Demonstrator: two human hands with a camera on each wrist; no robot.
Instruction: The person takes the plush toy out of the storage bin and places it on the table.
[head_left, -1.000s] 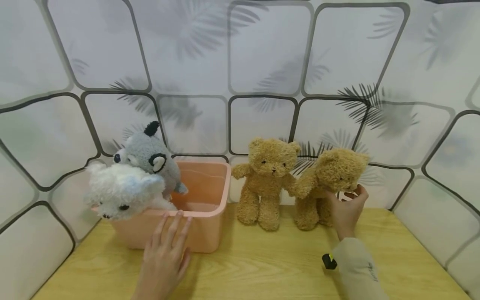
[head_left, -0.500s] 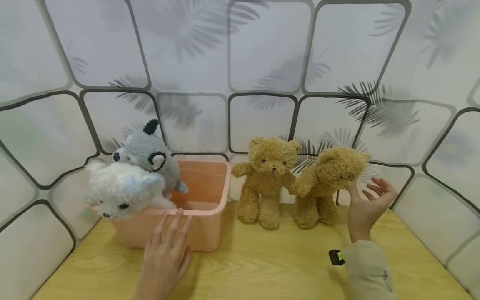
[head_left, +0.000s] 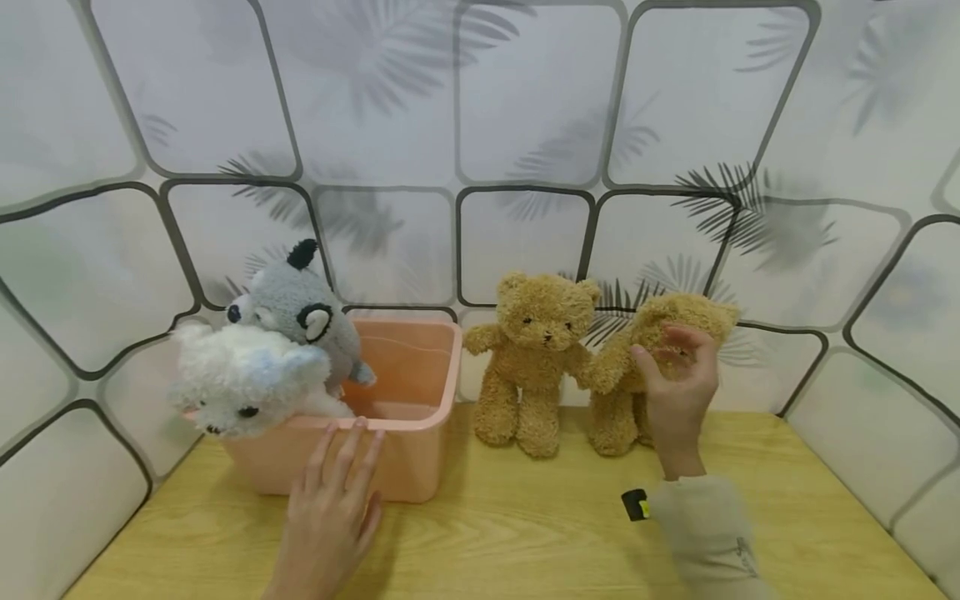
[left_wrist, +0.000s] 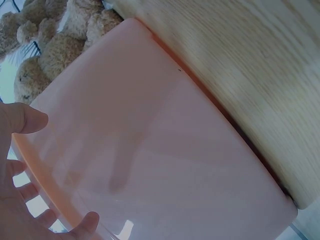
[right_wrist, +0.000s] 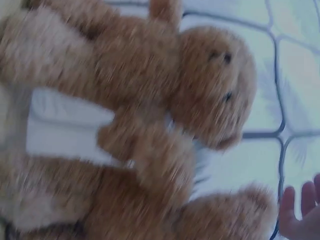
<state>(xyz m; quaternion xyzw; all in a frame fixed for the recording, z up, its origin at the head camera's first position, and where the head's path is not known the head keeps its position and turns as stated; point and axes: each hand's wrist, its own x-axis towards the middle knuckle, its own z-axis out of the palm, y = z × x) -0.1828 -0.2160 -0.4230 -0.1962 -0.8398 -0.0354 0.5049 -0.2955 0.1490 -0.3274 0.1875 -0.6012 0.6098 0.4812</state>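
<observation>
Softly, right hand [head_left: 678, 387] cups fuzzy brown bear [head_left: 660, 367]; left hand [head_left: 333, 508] lies flat against smooth pink bin [head_left: 408, 392].

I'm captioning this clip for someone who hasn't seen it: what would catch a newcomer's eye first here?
Two brown teddy bears stand against the patterned wall, and the right hand reaches onto the right teddy bear, beside the left teddy bear. At the left, a pink bin on the wooden table holds a grey plush and a white plush that spill over its rim. The left hand lies flat against the bin's front wall.
</observation>
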